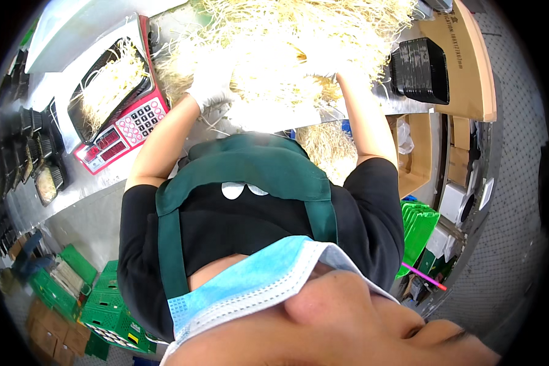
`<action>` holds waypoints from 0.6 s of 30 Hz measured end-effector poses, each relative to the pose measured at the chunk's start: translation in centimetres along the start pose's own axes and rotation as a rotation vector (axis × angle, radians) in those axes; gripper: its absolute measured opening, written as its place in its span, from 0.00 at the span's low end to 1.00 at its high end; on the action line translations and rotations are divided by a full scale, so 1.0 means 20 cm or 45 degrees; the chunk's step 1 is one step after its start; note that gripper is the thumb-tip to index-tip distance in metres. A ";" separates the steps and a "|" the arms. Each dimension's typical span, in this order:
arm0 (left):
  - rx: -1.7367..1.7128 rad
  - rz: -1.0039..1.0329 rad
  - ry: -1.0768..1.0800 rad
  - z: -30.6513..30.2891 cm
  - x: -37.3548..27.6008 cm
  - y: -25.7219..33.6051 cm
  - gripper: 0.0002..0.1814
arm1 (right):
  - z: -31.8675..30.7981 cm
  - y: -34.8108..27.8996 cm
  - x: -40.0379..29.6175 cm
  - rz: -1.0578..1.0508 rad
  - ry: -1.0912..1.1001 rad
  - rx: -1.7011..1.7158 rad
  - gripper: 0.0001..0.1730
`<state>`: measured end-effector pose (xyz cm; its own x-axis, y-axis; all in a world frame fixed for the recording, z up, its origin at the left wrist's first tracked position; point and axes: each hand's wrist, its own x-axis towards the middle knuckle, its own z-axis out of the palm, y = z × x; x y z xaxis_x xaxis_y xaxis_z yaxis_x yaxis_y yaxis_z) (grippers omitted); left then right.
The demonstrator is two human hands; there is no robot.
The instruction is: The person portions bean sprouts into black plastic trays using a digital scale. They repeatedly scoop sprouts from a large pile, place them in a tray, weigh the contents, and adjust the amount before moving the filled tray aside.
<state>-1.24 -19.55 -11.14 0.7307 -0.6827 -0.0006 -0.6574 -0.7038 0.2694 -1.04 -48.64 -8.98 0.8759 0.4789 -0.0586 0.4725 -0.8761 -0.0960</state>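
A large heap of bean sprouts (274,50) covers the metal work table, its middle washed out by glare. My left hand (212,89), in a white glove, lies at the heap's left side; glare hides its fingertips. My right hand (325,66) reaches into the sprouts on the right and is mostly lost in the brightness. Whether either hand grips sprouts cannot be told. To the left, a black plastic tray (75,112) filled with sprouts sits tilted on a red digital scale (130,123). A stack of black plastic trays (421,71) lies on its side at the right.
A cardboard box (471,68) stands behind the tray stack. More black trays (50,146), some with sprouts, crowd the table's left end. Further sprouts (331,146) lie below the table's front edge. Green crates (105,311) stand on the floor at lower left, others (416,233) at right.
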 end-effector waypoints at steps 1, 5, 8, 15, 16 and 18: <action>-0.064 0.020 0.028 0.01 -0.01 0.00 0.47 | -0.01 -0.02 -0.02 0.117 -0.139 0.105 0.40; -0.131 0.041 0.086 -0.08 0.06 0.01 0.35 | 0.06 0.19 -0.18 0.534 -0.185 0.250 0.37; -0.157 0.057 0.256 -0.10 0.02 0.03 0.32 | -0.07 0.13 -0.24 0.467 -0.108 0.471 0.37; 0.009 0.213 0.472 0.03 0.03 -0.09 0.26 | -0.16 -0.07 -0.34 0.473 -0.147 0.431 0.36; -0.018 0.187 0.397 0.04 0.04 -0.10 0.25 | -0.13 -0.10 -0.36 0.517 -0.163 0.366 0.35; -0.106 0.118 0.246 0.04 0.04 -0.10 0.23 | -0.08 -0.14 -0.41 0.609 -0.193 0.235 0.35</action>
<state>0.48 -18.95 -12.52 0.6949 -0.6878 0.2100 -0.7116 -0.6157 0.3383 -9.29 -50.22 -6.56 0.9590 0.0434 -0.2800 -0.0129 -0.9805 -0.1962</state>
